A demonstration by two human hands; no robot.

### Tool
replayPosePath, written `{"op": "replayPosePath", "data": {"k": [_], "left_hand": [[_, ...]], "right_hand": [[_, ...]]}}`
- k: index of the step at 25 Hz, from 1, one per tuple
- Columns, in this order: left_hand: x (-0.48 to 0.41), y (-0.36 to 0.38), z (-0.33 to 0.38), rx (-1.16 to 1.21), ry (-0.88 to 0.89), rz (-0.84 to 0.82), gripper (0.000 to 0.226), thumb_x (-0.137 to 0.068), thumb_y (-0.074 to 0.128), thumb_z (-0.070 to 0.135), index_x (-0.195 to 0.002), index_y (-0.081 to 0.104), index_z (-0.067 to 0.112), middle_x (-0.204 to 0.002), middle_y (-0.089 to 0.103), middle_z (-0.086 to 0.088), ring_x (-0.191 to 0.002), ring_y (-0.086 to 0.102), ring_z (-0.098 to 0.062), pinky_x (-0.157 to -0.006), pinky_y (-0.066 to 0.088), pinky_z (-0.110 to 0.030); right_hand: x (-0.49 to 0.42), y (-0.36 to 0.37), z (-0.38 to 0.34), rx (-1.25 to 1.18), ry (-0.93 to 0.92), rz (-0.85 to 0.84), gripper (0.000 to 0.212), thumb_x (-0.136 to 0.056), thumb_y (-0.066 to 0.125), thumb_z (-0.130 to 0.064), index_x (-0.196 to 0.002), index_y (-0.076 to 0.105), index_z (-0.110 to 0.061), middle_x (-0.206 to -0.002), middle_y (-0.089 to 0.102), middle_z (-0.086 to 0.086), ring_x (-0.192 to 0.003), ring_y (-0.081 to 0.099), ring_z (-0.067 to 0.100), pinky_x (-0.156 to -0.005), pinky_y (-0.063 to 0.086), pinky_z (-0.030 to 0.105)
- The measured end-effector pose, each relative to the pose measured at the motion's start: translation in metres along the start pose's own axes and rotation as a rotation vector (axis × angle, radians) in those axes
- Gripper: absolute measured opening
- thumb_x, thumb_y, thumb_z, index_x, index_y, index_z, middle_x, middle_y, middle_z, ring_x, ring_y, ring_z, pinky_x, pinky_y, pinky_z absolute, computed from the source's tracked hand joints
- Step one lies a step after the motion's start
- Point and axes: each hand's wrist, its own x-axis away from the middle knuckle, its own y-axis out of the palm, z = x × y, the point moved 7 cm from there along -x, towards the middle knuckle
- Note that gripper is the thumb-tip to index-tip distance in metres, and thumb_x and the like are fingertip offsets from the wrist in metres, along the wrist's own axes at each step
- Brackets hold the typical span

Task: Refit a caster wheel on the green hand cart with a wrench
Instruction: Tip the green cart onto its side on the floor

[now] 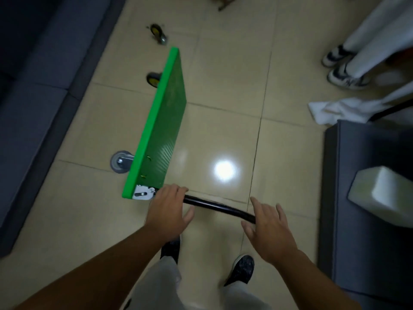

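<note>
The green hand cart (pixel 164 121) stands on its long edge on the tiled floor, its deck facing right. A grey caster (pixel 120 162) and a black-and-yellow wheel (pixel 153 78) stick out on its left side. A loose caster wheel (pixel 158 33) lies on the floor beyond the cart's far end. The black handle bar (pixel 214 205) runs from the cart's near corner toward me. My left hand (pixel 167 209) lies over the bar beside the metal hinge bracket (pixel 143 193), fingers curled over it. My right hand (pixel 267 227) spreads open above the bar's right end. No wrench is in view.
A dark sofa (pixel 33 108) lines the left side. A dark cabinet (pixel 366 198) with a white block (pixel 384 193) on it stands at the right. Another person's shoes (pixel 344 68) and a white cloth (pixel 339 110) are at the upper right. My own shoes (pixel 242 269) are below the handle.
</note>
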Motion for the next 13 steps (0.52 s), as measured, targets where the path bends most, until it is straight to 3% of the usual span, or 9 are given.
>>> {"op": "replayPosePath", "data": {"k": [4, 8, 13], "left_hand": [[0.019, -0.056, 0.005, 0.046, -0.12, 0.042, 0.054, -0.083, 0.046, 0.051, -0.113, 0.068, 0.012, -0.096, 0.064, -0.004, -0.088, 0.064, -0.029, -0.08, 0.053, -0.04], [0.004, -0.074, 0.034, 0.09, -0.365, 0.092, 0.058, -0.08, 0.04, 0.052, -0.112, 0.069, 0.012, -0.095, 0.065, -0.007, -0.089, 0.065, -0.032, -0.079, 0.053, -0.041], [0.0, -0.095, 0.124, 0.137, -0.683, 0.062, 0.052, -0.096, 0.046, 0.05, -0.138, 0.052, 0.019, -0.127, 0.057, -0.004, -0.118, 0.053, -0.025, -0.099, 0.04, -0.036]], "right_hand": [[0.002, -0.073, -0.013, 0.046, -0.075, -0.055, 0.061, -0.103, 0.036, -0.051, -0.154, 0.024, -0.02, -0.144, 0.048, 0.0, -0.136, 0.04, 0.018, -0.123, 0.013, 0.034], [-0.041, -0.138, -0.004, 0.164, -0.28, -0.051, 0.057, -0.103, 0.037, -0.047, -0.152, 0.027, -0.02, -0.142, 0.048, -0.001, -0.132, 0.043, 0.021, -0.119, 0.019, 0.033], [-0.062, -0.217, 0.043, 0.25, -0.53, -0.009, 0.051, -0.104, 0.038, -0.043, -0.149, 0.033, -0.019, -0.14, 0.049, -0.001, -0.128, 0.045, 0.021, -0.114, 0.028, 0.034]]}}
